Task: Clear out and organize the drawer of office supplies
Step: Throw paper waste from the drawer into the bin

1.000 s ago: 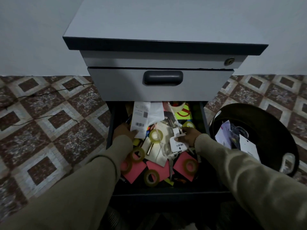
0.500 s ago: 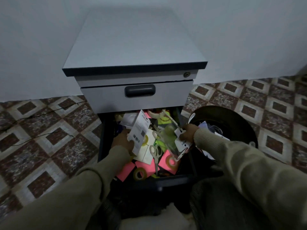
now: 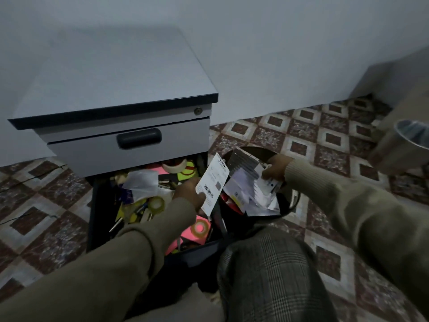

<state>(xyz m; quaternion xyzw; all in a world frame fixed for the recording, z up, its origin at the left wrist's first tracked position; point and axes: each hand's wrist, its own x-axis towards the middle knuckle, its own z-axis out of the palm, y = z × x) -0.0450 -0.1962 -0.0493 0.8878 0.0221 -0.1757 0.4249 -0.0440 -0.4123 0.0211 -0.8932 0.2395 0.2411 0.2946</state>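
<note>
I see one head view only: looks forward-down, close over open drawer [image 3: 102,205] and bin [image 3: 293,201] beside.

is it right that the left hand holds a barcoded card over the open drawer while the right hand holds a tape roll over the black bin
Not quite. In the head view the right hand grips white paper packaging, not a tape roll, over the black bin. The left hand does hold the barcoded card over the open drawer.
</note>
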